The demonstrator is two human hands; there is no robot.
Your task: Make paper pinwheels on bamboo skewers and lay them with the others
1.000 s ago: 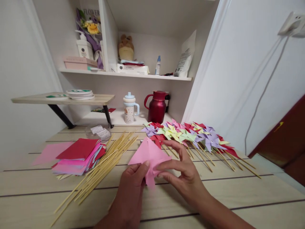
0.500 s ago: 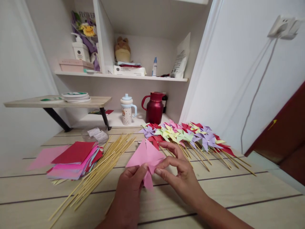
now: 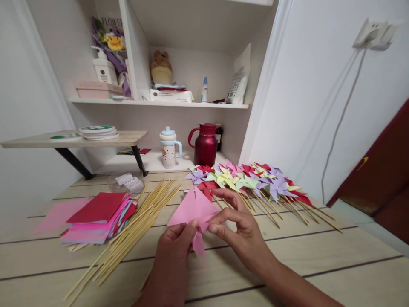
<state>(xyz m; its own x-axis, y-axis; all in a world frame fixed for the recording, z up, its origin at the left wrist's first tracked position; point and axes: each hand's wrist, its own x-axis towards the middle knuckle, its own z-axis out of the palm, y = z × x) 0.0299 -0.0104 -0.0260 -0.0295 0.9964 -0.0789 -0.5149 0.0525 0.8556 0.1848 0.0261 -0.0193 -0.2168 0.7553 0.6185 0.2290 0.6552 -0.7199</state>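
Between my hands, above the table, is a pink paper square (image 3: 190,207) with slits cut in toward its middle and parts of it folded. My left hand (image 3: 179,238) is closed on it, the thumb pressed near the centre. With thumb and forefinger, my right hand (image 3: 234,226) pinches a corner on the right side; its other fingers are raised. Left of my hands lies a bundle of thin wooden sticks (image 3: 137,228). A stack of coloured paper squares (image 3: 97,209), red on top, sits beyond the sticks. Finished paper pinwheels on sticks (image 3: 247,181) lie behind my right hand.
A clear container with white packets (image 3: 129,182) stands behind the paper stack. At the back are a spotted cup (image 3: 168,151) and a red jug (image 3: 205,147). A small raised shelf (image 3: 131,138) with round white discs (image 3: 98,132) overhangs the table's left side.
The view has shifted slightly. Both hands keep their hold on the pink paper, with hardly any movement of the fingers.
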